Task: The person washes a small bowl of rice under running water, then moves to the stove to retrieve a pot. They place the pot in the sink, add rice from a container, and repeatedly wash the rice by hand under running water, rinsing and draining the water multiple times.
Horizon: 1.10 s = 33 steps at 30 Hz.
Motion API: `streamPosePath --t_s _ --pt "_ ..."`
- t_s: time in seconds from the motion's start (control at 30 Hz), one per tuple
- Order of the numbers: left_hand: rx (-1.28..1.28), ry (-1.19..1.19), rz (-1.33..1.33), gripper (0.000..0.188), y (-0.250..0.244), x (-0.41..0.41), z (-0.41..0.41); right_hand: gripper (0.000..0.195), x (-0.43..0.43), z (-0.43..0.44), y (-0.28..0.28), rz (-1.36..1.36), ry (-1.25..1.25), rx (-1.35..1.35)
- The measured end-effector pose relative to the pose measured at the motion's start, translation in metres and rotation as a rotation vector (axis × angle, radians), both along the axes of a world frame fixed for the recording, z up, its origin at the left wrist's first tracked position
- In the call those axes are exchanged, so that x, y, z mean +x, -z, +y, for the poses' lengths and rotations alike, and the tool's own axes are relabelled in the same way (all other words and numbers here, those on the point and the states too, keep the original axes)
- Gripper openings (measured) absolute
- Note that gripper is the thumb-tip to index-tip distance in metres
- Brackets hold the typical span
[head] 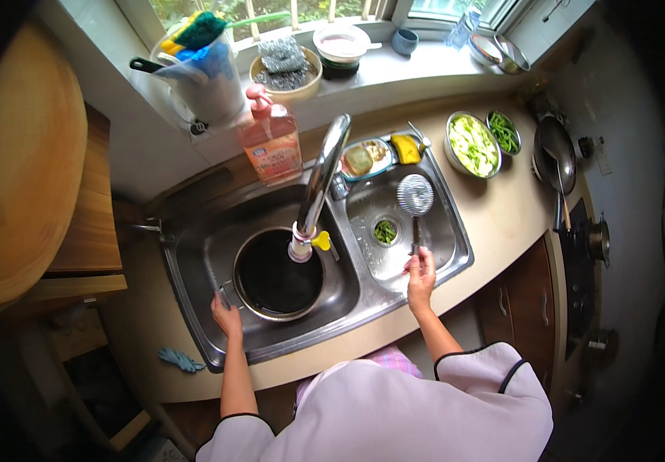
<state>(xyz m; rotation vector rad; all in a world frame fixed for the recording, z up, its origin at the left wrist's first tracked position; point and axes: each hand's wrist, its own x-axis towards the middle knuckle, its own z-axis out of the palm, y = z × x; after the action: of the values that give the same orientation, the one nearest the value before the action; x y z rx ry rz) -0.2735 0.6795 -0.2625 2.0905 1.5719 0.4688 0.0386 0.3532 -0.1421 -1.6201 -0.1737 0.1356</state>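
My right hand grips the dark handle of a round wire skimmer, its head over the smaller right sink basin. Green vegetable scraps lie at that basin's drain. At the left, my left hand holds a slim metal utensil beside a round steel pot. The utensil's exact kind cannot be told. Dark contents fill the pot, which stands in the larger left basin. A chrome faucet with a yellow lever reaches over the pot.
Behind the sink stand a pink pump bottle and a soap dish near a yellow sponge. Bowls of cut greens and green beans are at the right, before a wok. A blue cloth lies front left.
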Motion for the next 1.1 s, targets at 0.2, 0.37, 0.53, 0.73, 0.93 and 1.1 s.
streamPosePath --t_s 0.2,0.37,0.53,0.73,0.93,1.1 --pt "0.663 0.349 -0.562 0.03 -0.223 0.16 0.007 0.024 0.017 0.017 -0.035 -0.029 0.081 0.024" --pt "0.757 0.66 -0.647 0.008 -0.353 0.301 0.019 0.024 0.005 0.013 -0.035 0.05 0.104 0.057" --pt "0.488 0.644 0.093 0.021 -0.362 0.414 0.065 0.024 -0.008 0.013 -0.041 0.105 0.119 0.095" --pt "0.359 0.598 0.44 0.049 -0.332 0.488 0.084 0.023 -0.008 -0.022 -0.039 0.138 0.199 0.082" --pt "0.466 0.542 0.48 0.031 -0.311 0.499 0.089 0.024 -0.004 -0.044 -0.03 0.142 0.237 0.072" --pt "0.647 0.673 0.261 0.013 -0.317 0.492 0.101 0.024 -0.001 -0.042 -0.035 0.165 0.253 0.099"
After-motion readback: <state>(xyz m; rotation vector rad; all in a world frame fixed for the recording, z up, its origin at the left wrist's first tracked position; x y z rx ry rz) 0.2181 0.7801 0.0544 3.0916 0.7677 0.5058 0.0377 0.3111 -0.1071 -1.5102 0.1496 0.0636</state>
